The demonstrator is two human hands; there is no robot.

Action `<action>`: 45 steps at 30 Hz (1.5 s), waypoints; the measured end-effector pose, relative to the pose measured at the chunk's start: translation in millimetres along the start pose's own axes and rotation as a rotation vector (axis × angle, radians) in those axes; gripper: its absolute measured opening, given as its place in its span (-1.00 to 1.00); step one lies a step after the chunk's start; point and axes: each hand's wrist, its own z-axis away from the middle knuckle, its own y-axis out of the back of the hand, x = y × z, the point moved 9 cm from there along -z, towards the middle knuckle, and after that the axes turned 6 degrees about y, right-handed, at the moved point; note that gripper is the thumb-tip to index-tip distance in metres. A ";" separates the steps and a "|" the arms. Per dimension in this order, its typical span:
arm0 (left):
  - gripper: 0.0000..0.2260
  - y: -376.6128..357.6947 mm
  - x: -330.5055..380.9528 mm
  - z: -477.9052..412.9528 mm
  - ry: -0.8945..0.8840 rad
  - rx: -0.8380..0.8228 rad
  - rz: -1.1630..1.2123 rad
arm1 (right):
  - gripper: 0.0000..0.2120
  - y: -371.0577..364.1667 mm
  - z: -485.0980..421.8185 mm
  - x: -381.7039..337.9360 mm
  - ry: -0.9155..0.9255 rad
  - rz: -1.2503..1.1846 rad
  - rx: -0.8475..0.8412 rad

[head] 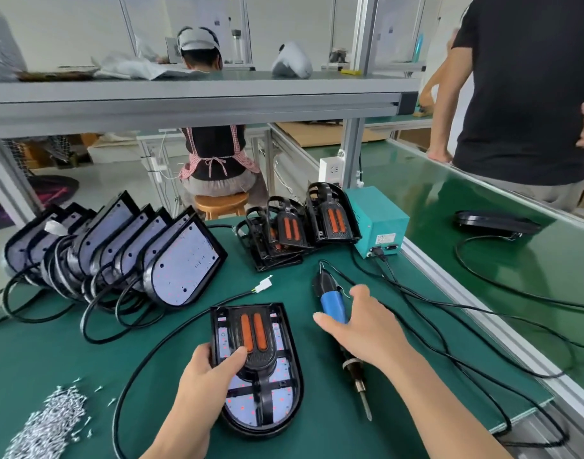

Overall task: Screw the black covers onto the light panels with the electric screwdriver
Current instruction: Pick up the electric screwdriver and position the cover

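A light panel [285, 409] lies flat on the green mat in front of me, with a black cover [256, 352] carrying two orange strips laid on top of it. My left hand [214, 366] grips the panel's left edge, thumb pressed on the cover. The electric screwdriver [333, 301], blue-handled with a black body, lies on the mat to the right, bit pointing toward me. My right hand [360, 321] hovers over its handle with fingers spread and relaxed, holding nothing.
Several uncovered light panels [181, 266] lean in a row at the left with black cables. Spare black covers [297, 226] stand behind. A pile of screws [49, 422] lies at bottom left. A teal power box [378, 221] sits right. One person stands at right; another sits beyond.
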 end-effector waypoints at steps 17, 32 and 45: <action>-0.87 102.3 59.9 19.2 -0.406 0.435 -0.402 | -0.88 -46.6 -21.6 -2.9 -0.278 -1.435 0.003; -0.85 172.6 44.6 -35.8 -0.229 0.319 -1.067 | -0.75 -54.9 -20.1 -17.7 -0.434 -1.974 0.111; -0.86 168.5 38.5 -40.1 -0.264 0.228 -1.299 | -0.72 -30.7 -16.0 -32.2 -0.260 -1.780 0.274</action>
